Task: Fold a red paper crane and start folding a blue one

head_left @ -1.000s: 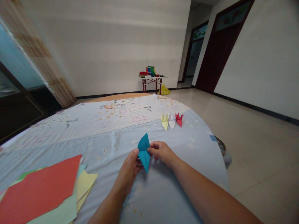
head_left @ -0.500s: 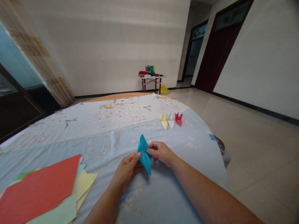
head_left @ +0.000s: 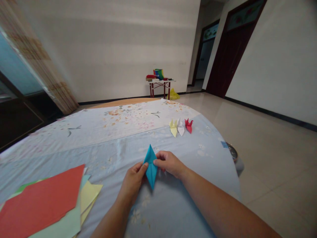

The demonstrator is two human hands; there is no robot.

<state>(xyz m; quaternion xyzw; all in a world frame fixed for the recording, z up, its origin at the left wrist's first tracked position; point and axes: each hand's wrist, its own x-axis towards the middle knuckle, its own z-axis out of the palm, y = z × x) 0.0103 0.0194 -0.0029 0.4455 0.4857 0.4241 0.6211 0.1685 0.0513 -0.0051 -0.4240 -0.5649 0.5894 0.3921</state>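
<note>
A blue folded paper (head_left: 151, 175), shaped like a long diamond, is held just above the cloth near the table's front. My left hand (head_left: 134, 178) pinches its left edge, thumb on the face toward me. From the other side my right hand (head_left: 169, 163) grips the right edge at mid-height, its thumb also on the front. Fingers behind the paper are partly hidden. Beyond my hands stand three folded paper cranes: a yellow crane (head_left: 173, 128), a white crane (head_left: 181, 127) and a red crane (head_left: 189, 126), side by side.
Coloured paper sheets (head_left: 44, 198) lie stacked at the left front, a red one on top. A floral cloth (head_left: 104, 155) covers the round table. Past its right edge sits a round object (head_left: 232, 152), partly hidden. A small table (head_left: 162, 81) with a bag stands by the wall.
The blue paper has turned slightly in my hands, its lower tip swinging left and now nearly upright. Both hands keep their hold and have shifted a little left. The cranes stay put.
</note>
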